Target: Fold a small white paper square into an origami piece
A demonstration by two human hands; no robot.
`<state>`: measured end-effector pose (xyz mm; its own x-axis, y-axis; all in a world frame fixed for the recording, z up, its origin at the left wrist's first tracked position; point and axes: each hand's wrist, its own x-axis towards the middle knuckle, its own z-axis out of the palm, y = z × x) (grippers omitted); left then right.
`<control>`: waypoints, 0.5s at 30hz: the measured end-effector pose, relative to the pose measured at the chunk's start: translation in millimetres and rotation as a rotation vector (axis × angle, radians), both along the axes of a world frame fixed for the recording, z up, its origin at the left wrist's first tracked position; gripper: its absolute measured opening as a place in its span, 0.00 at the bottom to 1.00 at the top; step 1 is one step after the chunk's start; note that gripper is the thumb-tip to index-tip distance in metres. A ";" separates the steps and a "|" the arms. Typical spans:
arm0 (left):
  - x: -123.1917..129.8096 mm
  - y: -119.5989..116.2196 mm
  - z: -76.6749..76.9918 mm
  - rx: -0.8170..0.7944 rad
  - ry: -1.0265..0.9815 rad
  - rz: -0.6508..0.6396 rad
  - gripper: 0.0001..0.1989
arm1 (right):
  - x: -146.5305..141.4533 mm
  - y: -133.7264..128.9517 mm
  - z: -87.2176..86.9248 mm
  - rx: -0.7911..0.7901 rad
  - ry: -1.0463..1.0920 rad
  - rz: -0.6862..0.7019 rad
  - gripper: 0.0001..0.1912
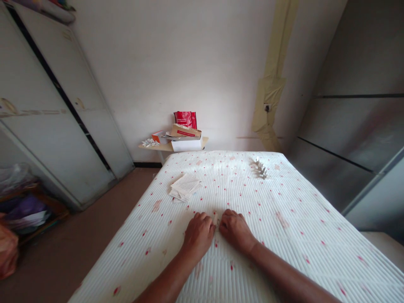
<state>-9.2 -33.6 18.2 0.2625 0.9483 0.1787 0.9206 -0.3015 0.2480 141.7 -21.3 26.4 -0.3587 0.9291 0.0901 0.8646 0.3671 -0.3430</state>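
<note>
My left hand (199,230) is closed over the quilted white cover (274,261) with red dots, fingers curled inward. Just to its right, my right hand (234,227) is closed too. Between them a small pale piece (215,219) shows, at the fingertips of my left hand; what it is, I cannot make out. Any other thing inside the fingers is hidden. Ahead and to the left of my hands lies a loose stack of printed paper sheets (184,186). A small heap of whitish-grey pieces (260,168) rests farther off to the right.
Beyond the covered surface, a small table (164,147) holds a white box (187,145), a red bag (185,120) and more whitish pieces (150,143). Grey cabinets (57,105) stand at the left, and large grey panels (350,122) at the right.
</note>
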 end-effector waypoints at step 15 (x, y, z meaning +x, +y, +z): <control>6.3 -1.4 1.2 -0.021 0.126 0.043 0.08 | -2.1 1.9 0.4 -0.043 0.039 -0.046 0.05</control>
